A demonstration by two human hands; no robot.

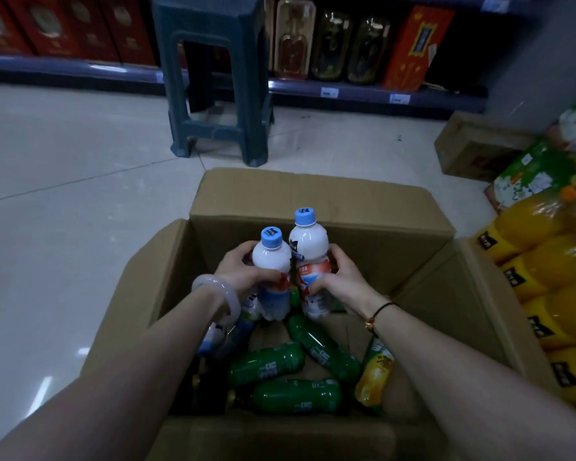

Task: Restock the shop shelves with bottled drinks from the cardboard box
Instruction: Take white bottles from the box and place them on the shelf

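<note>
An open cardboard box (313, 201) stands on the floor below me. My left hand (238, 269) grips a white bottle with a blue cap (271, 257), held upright above the box. My right hand (338, 274) grips a second white blue-capped bottle (308, 241) right beside it, the two bottles touching. Inside the box lie three green bottles (266, 362), an orange juice bottle (374, 377) and another white bottle (223, 334) under my left wrist.
A dark blue plastic stool (213, 78) stands on the tiled floor ahead. Behind it runs a low shelf (363, 93) with boxed and bottled goods. Yellow drink bottles (546, 261) are stacked at the right, with a closed carton (473, 144) beyond.
</note>
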